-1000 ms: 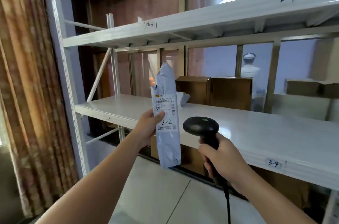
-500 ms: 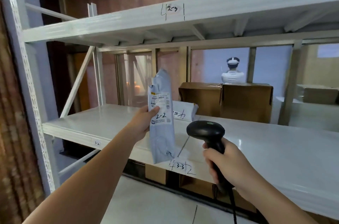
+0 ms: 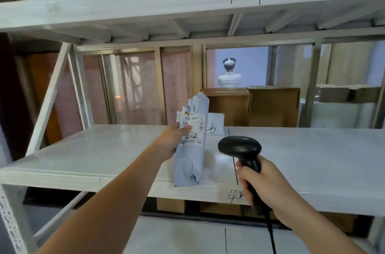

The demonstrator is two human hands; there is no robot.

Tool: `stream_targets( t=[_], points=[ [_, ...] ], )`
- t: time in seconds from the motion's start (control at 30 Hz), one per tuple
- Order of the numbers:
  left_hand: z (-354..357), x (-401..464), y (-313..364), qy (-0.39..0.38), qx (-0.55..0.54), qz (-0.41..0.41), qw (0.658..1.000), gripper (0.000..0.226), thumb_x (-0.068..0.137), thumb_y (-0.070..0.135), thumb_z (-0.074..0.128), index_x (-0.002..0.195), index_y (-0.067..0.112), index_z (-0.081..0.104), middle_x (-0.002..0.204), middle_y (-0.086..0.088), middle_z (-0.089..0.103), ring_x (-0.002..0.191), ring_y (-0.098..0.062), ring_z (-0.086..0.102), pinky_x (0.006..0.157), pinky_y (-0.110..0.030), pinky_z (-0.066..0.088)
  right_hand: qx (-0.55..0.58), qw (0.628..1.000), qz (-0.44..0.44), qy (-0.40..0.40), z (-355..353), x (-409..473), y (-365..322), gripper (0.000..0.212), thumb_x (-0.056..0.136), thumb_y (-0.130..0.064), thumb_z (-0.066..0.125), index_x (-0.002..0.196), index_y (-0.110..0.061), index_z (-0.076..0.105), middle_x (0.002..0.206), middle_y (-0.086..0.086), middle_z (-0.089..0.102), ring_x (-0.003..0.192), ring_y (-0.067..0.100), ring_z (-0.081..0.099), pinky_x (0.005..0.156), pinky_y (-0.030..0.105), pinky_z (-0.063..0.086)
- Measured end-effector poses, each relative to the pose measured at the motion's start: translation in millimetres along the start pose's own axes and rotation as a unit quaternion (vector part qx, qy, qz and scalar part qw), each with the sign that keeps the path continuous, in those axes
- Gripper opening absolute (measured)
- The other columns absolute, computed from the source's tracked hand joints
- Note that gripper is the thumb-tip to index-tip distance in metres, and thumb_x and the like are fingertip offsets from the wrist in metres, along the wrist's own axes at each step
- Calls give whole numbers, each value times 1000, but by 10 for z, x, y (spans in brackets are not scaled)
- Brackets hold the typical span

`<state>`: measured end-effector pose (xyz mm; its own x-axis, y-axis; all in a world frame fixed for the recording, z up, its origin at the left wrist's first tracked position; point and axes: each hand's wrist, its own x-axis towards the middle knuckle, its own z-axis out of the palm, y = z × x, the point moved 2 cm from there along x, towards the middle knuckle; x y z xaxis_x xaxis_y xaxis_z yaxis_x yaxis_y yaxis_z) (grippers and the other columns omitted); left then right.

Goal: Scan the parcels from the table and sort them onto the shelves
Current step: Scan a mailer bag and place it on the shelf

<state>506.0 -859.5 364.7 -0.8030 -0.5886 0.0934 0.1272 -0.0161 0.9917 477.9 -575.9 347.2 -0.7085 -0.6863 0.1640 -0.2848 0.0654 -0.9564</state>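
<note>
The left hand [image 3: 170, 141] pinches a grey-blue parcel [image 3: 190, 145] at its label, thumb across the print, the other fingers hidden behind the bag. The parcel stands near upright over the front of the middle shelf [image 3: 100, 149]; whether its lower end touches the board cannot be told. The label reads "2-2"; its small print is illegible. The right hand [image 3: 264, 183] wraps its fingers round the handle of a black scanner [image 3: 239, 146], covering part of a shelf-edge mark. Behind, a white parcel [image 3: 215, 124] is half hidden, before cardboard boxes [image 3: 273, 108].
</note>
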Motion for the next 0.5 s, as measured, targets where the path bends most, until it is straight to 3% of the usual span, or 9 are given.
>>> stream_targets(
  t=[0.07,0.2,0.33,0.5],
  points=[
    [264,121,-43,-16,16,-15,1000,12,105,15,58,112,13,68,113,-8,77,106,-29,73,97,-48,57,-5,1000,8,16,-61,-46,2,8,94,-6,54,101,-5,58,62,12,54,54,29,47,55,35,49],
    [858,354,-167,-29,53,-54,997,23,106,20,58,127,14,64,119,-7,74,104,-27,73,83,-42,61,-13,998,23,59,-295,-147,17,7,94,-6,55,101,-7,58,62,11,52,52,26,47,52,35,46],
    [1356,559,-270,-60,64,-89,992,27,104,20,60,131,16,61,126,-6,73,107,-27,73,97,-50,58,-22,995,28,97,-586,-223,-2,7,94,-6,54,101,-6,57,62,11,52,51,26,47,51,34,46],
    [1722,782,-358,-29,99,-101,990,28,103,17,63,129,11,58,124,-10,71,107,-31,72,91,-47,60,-33,991,28,125,-928,-242,-19,7,94,-7,55,101,-6,56,60,8,53,51,26,49,52,35,47]
  ],
)
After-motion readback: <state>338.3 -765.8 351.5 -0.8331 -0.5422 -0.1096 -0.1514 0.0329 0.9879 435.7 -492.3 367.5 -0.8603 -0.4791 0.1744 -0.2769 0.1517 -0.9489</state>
